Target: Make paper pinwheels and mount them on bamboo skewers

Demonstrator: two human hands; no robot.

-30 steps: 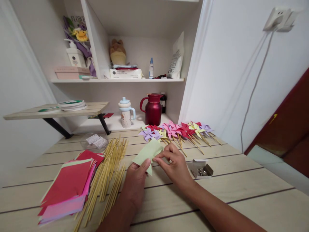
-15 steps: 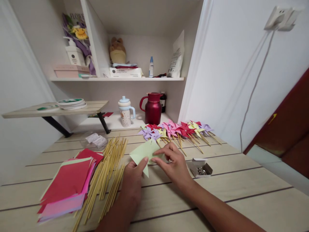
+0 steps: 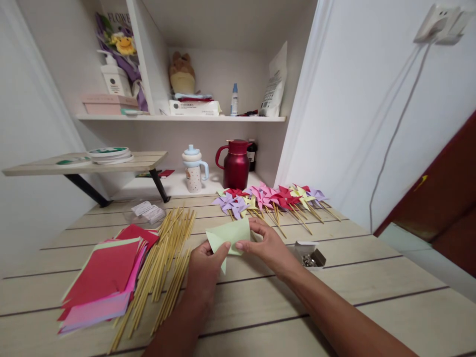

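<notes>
My left hand (image 3: 206, 270) and my right hand (image 3: 267, 246) both grip a pale green sheet of paper (image 3: 230, 233), held just above the wooden table (image 3: 372, 287). The left thumb pinches the sheet's lower left part; the right fingers pinch its right side. A folded point of the sheet hangs down between the hands. A pile of bamboo sticks (image 3: 163, 265) lies just left of my left hand. A small open box of metal pins (image 3: 310, 255) sits right of my right hand.
A stack of red, pink and green paper squares (image 3: 104, 282) lies at the left. Several finished paper pinwheels on sticks (image 3: 271, 199) lie at the back. Behind them stand a red jug (image 3: 237, 166) and a lidded cup (image 3: 193, 171). A raised side board (image 3: 85, 163) juts out left.
The green sheet has been turned and folded between my hands, going from a tilted flap to a flatter shape. My right fingers moved from its lower edge to its right side.
</notes>
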